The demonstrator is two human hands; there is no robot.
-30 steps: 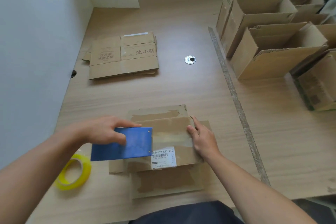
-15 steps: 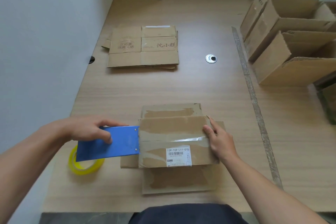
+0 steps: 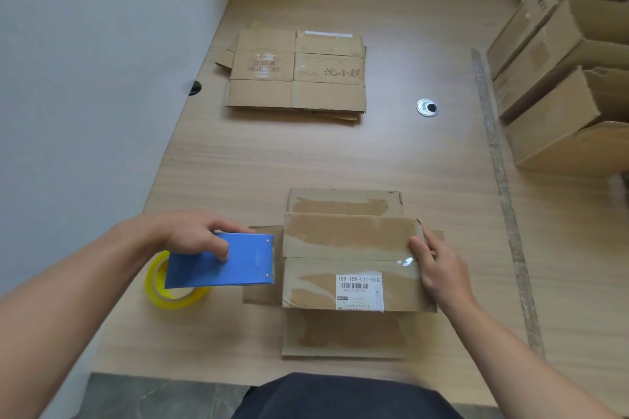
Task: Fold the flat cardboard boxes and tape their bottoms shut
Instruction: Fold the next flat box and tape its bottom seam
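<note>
The box (image 3: 350, 238) sits bottom-up on the counter (image 3: 306, 153) close to the person, its flaps folded shut and a shiny strip of tape along the seam; the left hand (image 3: 194, 235) grips a blue tape dispenser (image 3: 221, 260) just beside the box's left edge – a yellow tape roll (image 3: 160, 286) lies under it; the right hand (image 3: 439, 269) presses flat-fingered on the box's right edge; a stack of flat boxes (image 3: 296, 73) lies farther back, well apart; folded boxes (image 3: 558, 78) stand at the right.

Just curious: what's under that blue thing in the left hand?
A yellow tape roll sticks out beneath the blue tape dispenser that the left hand grips. The dispenser covers the roll's upper part, so whether it is mounted cannot be seen.
</note>
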